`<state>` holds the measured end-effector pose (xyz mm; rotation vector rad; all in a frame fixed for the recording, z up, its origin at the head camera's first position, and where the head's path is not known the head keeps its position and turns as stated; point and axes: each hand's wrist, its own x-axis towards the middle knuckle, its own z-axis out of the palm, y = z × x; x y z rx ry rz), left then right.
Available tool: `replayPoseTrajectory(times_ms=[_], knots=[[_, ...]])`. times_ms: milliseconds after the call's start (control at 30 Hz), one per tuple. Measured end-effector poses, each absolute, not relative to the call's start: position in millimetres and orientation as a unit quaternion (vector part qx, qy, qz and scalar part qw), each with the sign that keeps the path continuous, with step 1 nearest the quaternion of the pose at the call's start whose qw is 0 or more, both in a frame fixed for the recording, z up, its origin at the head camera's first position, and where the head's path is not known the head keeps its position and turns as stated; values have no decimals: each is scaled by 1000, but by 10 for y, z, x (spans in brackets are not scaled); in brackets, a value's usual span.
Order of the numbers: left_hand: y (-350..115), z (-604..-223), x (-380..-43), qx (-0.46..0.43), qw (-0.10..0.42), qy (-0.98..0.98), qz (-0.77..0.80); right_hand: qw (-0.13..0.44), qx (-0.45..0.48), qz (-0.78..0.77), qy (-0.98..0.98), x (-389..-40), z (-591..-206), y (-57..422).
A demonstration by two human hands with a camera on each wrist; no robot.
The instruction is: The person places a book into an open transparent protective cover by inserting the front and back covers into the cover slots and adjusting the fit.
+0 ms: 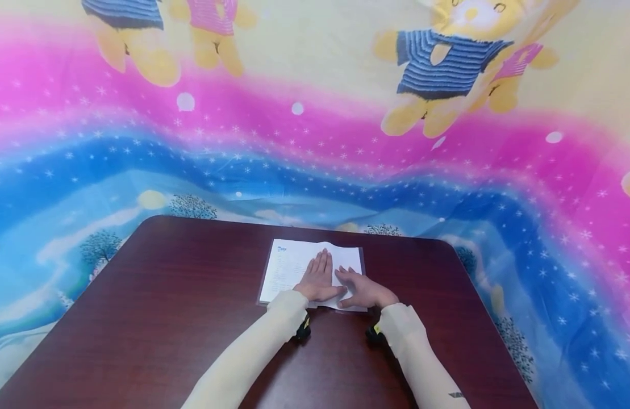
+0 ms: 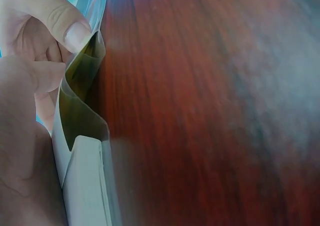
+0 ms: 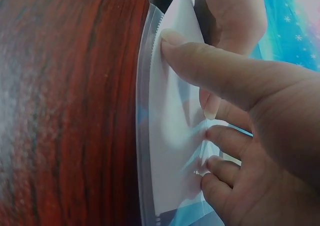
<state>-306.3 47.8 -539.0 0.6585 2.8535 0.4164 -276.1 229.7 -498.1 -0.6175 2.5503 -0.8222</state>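
An open book (image 1: 280, 278) with white printed pages and a clear plastic cover (image 3: 145, 116) lies on the dark table. My left hand (image 1: 318, 278) rests flat on it beside the middle fold, fingers straight and pointing away. On the right page, my right hand (image 1: 364, 289) has its thumb spread from the fingers. In the right wrist view, its thumb (image 3: 200, 68) touches the white sheet near the toothed edge, and the other fingertips touch the glossy surface. The left wrist view shows the thick page block (image 2: 87, 181) edge-on, with a sheet bulging up beyond it.
The reddish-brown table (image 1: 192, 295) extends around the book on every side. Its far edge lies a little past the book. Behind hangs a colourful cloth (image 1: 294, 142) with cartoon bears. Black straps with cameras (image 1: 301, 329) sit at both wrists.
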Motion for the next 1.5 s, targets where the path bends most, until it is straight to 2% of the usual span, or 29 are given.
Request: replayPoseTrajectory(times_ms=[467,700,900,1000,1300,1500], knots=[[494,-5332,-3061,222,99,961,131,179,-242,-294,907,-2777,-5011,2351],[467,-5350,-3105,219,118,958,142,135,-232,-346,899,-2840,-5058,2442],[417,-5263,-3061,223,134,949,179,56,-128,-422,896,-2861,-5043,2565],[384,-5210,-3033,232,138,942,197,35,-65,-429,900,-2850,-5007,2636],[310,-5256,-3081,239,152,920,272,105,15,-471,875,-2847,-5011,2705],[285,-5264,-3085,243,157,908,304,104,14,-518,849,-2882,-5037,2653]])
